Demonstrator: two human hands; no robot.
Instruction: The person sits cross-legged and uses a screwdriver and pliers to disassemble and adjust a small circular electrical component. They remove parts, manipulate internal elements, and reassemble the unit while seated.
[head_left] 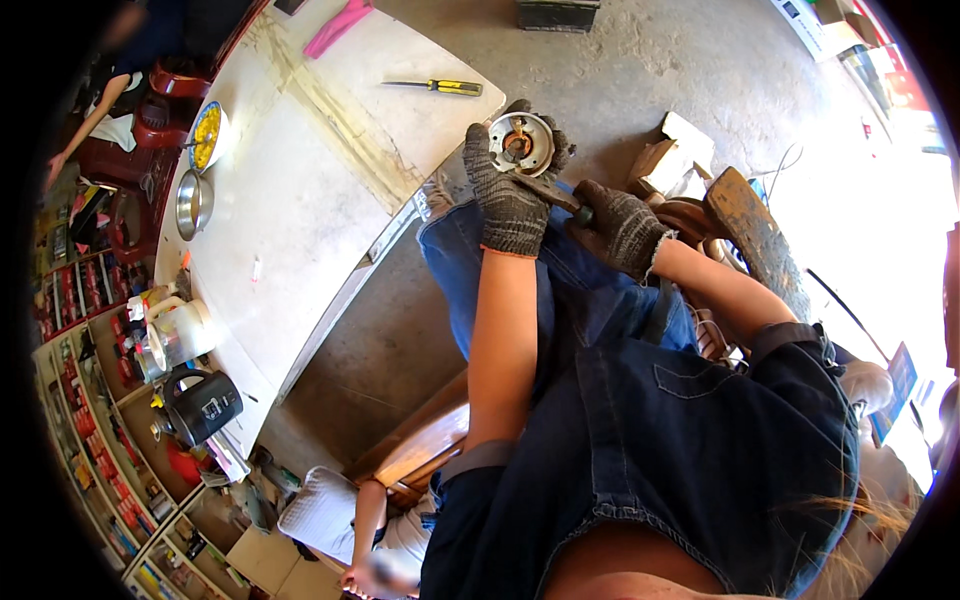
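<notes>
My left hand (pixel 508 208), in a grey knitted glove, is closed around a round metal housing (pixel 522 146). The housing's open face is turned up, showing a copper-coloured part in its middle. A matching glove covers my right hand (pixel 622 230), whose fingers are wrapped around a flat grey hand tool (pixel 548 191). Its blade reaches leftward to the lower rim of the housing; whether it touches is unclear. The exact kind of tool is not plain. Both hands are above my knees, just off the corner of the white table (pixel 330 150).
A yellow-and-black screwdriver (pixel 436 87) and a pink cloth (pixel 337 27) lie on the table. Bowls, a clear jug (pixel 180 330) and a black kettle (pixel 200 406) line its left side. A worn wooden bench (pixel 752 235) and cardboard box (pixel 672 155) are at right. Other people sit nearby.
</notes>
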